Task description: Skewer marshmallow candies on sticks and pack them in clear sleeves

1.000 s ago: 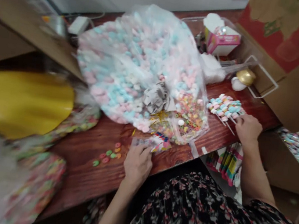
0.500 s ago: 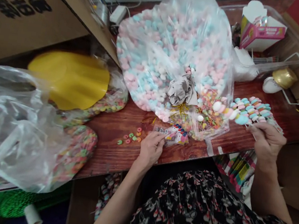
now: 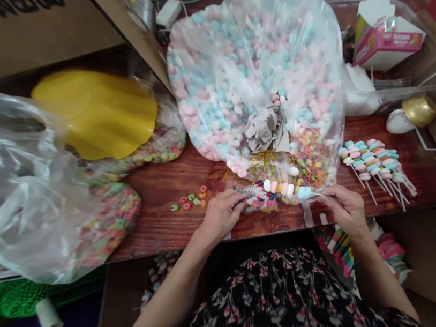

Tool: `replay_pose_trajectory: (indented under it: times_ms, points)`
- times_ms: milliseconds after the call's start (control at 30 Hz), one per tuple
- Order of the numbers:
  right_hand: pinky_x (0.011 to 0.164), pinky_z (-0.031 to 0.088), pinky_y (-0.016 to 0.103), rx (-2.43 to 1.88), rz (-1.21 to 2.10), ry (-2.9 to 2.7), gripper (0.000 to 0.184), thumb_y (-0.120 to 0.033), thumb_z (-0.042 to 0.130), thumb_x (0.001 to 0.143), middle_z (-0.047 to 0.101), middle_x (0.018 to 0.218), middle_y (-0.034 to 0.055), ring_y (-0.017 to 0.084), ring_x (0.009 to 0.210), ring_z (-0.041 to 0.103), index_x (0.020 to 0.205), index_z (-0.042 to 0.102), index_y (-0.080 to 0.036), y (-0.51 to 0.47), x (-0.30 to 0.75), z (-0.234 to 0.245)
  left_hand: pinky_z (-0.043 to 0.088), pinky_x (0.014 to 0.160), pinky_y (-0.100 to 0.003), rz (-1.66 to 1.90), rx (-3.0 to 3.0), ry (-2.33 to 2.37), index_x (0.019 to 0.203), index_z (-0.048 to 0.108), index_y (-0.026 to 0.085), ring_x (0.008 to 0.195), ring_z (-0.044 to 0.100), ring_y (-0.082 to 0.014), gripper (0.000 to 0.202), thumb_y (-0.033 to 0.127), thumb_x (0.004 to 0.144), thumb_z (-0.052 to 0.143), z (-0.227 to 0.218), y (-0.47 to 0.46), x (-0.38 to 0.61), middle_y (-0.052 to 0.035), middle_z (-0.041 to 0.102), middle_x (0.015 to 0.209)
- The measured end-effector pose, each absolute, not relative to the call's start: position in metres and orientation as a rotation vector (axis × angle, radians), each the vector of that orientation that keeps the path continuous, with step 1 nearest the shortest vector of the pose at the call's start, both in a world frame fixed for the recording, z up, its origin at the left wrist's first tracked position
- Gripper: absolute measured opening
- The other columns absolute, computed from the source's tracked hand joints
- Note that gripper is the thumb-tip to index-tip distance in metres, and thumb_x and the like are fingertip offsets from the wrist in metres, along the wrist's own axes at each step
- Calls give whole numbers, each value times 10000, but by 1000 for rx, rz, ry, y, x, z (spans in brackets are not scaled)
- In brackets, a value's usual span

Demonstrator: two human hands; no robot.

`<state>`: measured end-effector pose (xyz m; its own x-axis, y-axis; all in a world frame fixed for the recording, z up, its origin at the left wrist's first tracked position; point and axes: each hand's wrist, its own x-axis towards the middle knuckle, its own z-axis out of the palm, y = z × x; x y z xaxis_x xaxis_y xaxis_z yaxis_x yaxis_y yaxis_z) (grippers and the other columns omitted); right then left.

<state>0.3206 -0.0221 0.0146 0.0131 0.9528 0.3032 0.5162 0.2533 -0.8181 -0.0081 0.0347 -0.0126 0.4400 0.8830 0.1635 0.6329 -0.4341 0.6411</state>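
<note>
My right hand (image 3: 345, 208) pinches the stick of a candy skewer (image 3: 287, 189) strung with white, pink and blue pieces, held level over the wooden table (image 3: 169, 221). My left hand (image 3: 222, 214) grips the edge of a small printed clear wrapper bag (image 3: 259, 196) lying at the table's front edge, and the skewer's tip points toward it. A pile of finished candy skewers (image 3: 372, 161) lies to the right. Behind both hands bulges a large clear bag of pink, blue and white candies (image 3: 251, 71).
Loose ring candies (image 3: 190, 200) lie left of my left hand. A yellow lid (image 3: 95, 111), bags of colourful rings (image 3: 116, 219) and an empty clear bag (image 3: 24, 185) crowd the left. A pink box (image 3: 386, 35), gold tape roll (image 3: 420, 109) and cardboard boxes (image 3: 29, 7) stand behind.
My right hand took one skewer from the pile at the right and carried it left toward the wrapper bag in my left hand. The camera view also shifted and steadied.
</note>
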Motion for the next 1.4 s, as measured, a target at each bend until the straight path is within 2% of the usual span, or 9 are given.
replay_pose_trajectory:
  times_ms: [133, 367, 467, 567, 667, 767, 933, 1167, 1400]
  points:
    - [664, 458, 264, -1419, 669, -1673, 117, -267, 592, 879, 657, 746, 4, 142, 693, 603, 808, 662, -207, -22, 325, 15, 505, 728, -273, 660, 2170, 1195, 939, 748, 214, 805, 662, -160, 204, 169, 863, 563, -12, 36, -11, -48, 723, 883]
    - [692, 461, 256, -1458, 724, -1523, 108, -269, 594, 876, 654, 758, -6, 132, 709, 593, 822, 660, -203, -25, 328, 24, 460, 609, -233, 845, 1996, 1327, 725, 721, 179, 635, 603, -127, 133, 158, 785, 604, -1, 43, -10, -12, 661, 683]
    - [608, 434, 225, -1441, 772, -1297, 142, -280, 567, 899, 592, 664, -32, 98, 605, 535, 825, 657, -200, -28, 307, 31, 441, 565, -222, 856, 1916, 1399, 686, 711, 173, 581, 576, -118, 99, 205, 755, 647, 4, 45, -8, 1, 653, 634]
    - [498, 383, 206, -1282, 1011, -1232, 194, -309, 517, 934, 504, 557, -58, 78, 483, 454, 882, 659, -189, -29, 266, 34, 405, 502, -213, 805, 1841, 1432, 661, 707, 162, 530, 543, -111, 135, 271, 737, 685, 3, 45, -2, 6, 648, 595]
    - [557, 439, 213, -1130, 1132, -1334, 212, -315, 461, 961, 562, 618, -43, 86, 538, 532, 969, 633, -191, -23, 224, 29, 362, 447, -206, 818, 1764, 1449, 635, 702, 145, 485, 509, -102, 177, 300, 721, 706, 3, 42, 5, 17, 622, 549]
    - [621, 461, 232, -1106, 1025, -1483, 172, -269, 433, 963, 580, 661, -32, 99, 581, 551, 974, 592, -206, -13, 200, 21, 337, 411, -202, 809, 1697, 1436, 615, 700, 134, 438, 483, -94, 209, 309, 731, 702, 8, 35, 10, 26, 592, 497]
    - [661, 450, 254, -1065, 728, -1679, 128, -190, 417, 934, 583, 740, 0, 127, 656, 544, 906, 541, -209, 5, 191, 12, 501, 599, -255, 797, 1788, 1308, 763, 749, 163, 615, 621, -146, 171, 311, 787, 665, 16, 24, 14, -23, 723, 690]
    - [677, 446, 258, -994, 551, -1778, 197, -97, 385, 887, 595, 767, 14, 142, 712, 558, 954, 536, -205, 12, 187, 5, 503, 677, -290, 798, 2204, 1268, 737, 679, 184, 712, 627, -170, 121, 136, 786, 580, 15, 9, 17, -38, 686, 731]
    - [612, 415, 243, -1131, 599, -1561, 97, -199, 458, 924, 540, 690, -18, 120, 616, 506, 878, 541, -221, 4, 190, -1, 515, 759, -348, 849, 2403, 1382, 802, 645, 181, 784, 633, -205, 158, 84, 797, 521, -1, 8, 9, -64, 669, 777]
